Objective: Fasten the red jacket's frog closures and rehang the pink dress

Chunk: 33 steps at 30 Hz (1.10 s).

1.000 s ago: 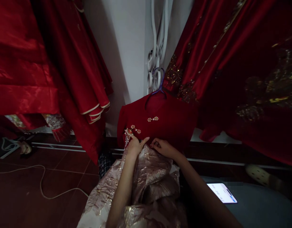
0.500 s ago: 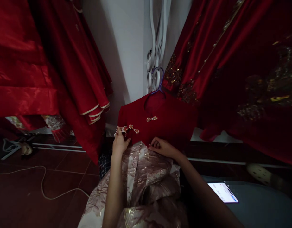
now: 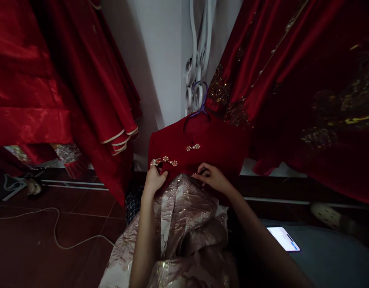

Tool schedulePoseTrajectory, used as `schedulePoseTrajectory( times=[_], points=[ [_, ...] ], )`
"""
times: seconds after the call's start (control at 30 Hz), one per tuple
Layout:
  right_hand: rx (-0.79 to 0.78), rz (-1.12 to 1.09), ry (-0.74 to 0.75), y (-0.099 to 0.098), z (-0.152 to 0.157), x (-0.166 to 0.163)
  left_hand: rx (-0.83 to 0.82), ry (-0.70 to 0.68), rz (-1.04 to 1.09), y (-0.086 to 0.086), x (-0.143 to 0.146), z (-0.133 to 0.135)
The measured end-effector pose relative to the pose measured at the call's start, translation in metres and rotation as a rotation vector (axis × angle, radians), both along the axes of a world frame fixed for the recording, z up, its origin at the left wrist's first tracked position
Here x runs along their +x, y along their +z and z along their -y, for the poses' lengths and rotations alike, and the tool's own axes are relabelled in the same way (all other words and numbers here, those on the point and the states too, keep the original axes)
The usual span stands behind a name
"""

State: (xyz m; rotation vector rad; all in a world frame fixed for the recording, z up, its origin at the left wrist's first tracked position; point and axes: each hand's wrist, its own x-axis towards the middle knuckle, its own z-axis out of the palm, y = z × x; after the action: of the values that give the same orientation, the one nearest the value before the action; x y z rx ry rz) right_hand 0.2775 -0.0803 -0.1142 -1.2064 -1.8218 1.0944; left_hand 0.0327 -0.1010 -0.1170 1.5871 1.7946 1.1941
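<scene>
A dark red short-sleeved garment [image 3: 169, 140] hangs in front of me on a purple hanger [image 3: 202, 107]. Pearl flower fastenings [image 3: 193, 147] sit on its chest. At its left edge, my left hand [image 3: 154, 180] grips the cloth beside a curved pearl and red-bead ornament [image 3: 166, 160]; its thumb lies on the front and its fingertips are mostly hidden. My right hand [image 3: 213, 178] pinches something tiny, perhaps a bead, at the top of a pink-and-gold brocade cloth [image 3: 187, 200]. That brocade covers my lap and peaks against the red garment.
Red gowns hang at left [image 3: 106, 92] and right [image 3: 268, 60], the right one with gold sequins. A white scrolled metal stand [image 3: 198, 68] rises behind. A lit phone [image 3: 283, 239] lies on a grey-blue surface at right. A white cable [image 3: 57, 232] crosses the tiled floor.
My right hand has risen a little and shifted right, lifting off the brocade peak. My left fingers have curled down from the ornament toward the garment's edge. The phone screen's content differs.
</scene>
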Motion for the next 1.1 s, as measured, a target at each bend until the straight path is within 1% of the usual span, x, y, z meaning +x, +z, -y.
schedulePoseTrajectory(
  times=[0.07, 0.1, 0.17, 0.27, 0.33, 0.4, 0.53, 0.6, 0.73, 0.8, 0.9, 1.03, 1.1],
  points=[
    [-0.079, -0.109, 0.015, 0.008, 0.002, 0.001, 0.072, -0.044, 0.057, 0.008, 0.003, 0.004],
    [-0.111, -0.153, 0.027, 0.013, 0.003, 0.001, 0.086, -0.074, 0.083, 0.009, 0.007, 0.005],
    [-0.165, -0.215, 0.051, 0.021, 0.006, 0.001, 0.051, -0.161, 0.124, 0.006, 0.018, 0.004],
    [-0.211, -0.268, 0.047, 0.028, 0.010, 0.000, -0.041, -0.311, 0.204, -0.006, 0.034, -0.001],
    [-0.205, -0.303, 0.011, 0.028, 0.011, -0.003, -0.074, -0.365, 0.278, -0.011, 0.037, -0.002],
    [-0.184, -0.347, -0.024, 0.024, 0.011, -0.008, -0.081, -0.390, 0.359, -0.011, 0.035, -0.002],
    [-0.169, -0.396, 0.011, 0.012, 0.012, -0.022, -0.046, -0.446, 0.442, -0.006, 0.027, -0.002],
    [-0.139, -0.380, 0.027, 0.007, 0.013, -0.029, -0.030, -0.434, 0.455, -0.005, 0.026, -0.004],
    [-0.010, -0.301, 0.008, 0.000, 0.016, -0.041, -0.033, -0.362, 0.537, -0.009, 0.027, -0.009],
    [0.006, -0.275, 0.020, -0.003, 0.017, -0.046, -0.035, -0.328, 0.553, -0.011, 0.028, -0.010],
    [0.036, -0.270, -0.016, -0.008, 0.018, -0.051, -0.021, -0.289, 0.500, -0.012, 0.030, -0.009],
    [0.066, -0.295, -0.051, -0.014, 0.017, -0.054, 0.078, -0.184, 0.396, -0.012, 0.030, -0.006],
    [0.066, -0.320, -0.059, -0.016, 0.017, -0.055, 0.102, -0.184, 0.310, -0.010, 0.029, -0.005]
  ],
)
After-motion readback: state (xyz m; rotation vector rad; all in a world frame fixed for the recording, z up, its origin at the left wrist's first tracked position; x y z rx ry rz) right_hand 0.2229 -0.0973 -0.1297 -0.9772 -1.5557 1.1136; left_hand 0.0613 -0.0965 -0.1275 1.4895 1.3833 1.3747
